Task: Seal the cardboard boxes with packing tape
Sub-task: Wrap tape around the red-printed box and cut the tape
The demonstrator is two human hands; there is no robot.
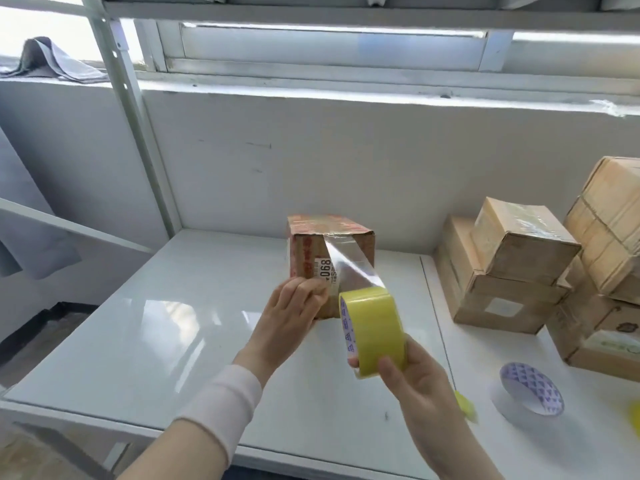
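Box stands on the white surface, near the back wall. Left hand steadies it at the near face, fingers curled against the labelled side. Right hand grips the yellow roll, held on edge just in front of the box. A clear strip runs taut from the box's top edge down to the roll. Stack of taped boxes sits to the right; a spent core lies in front of it.
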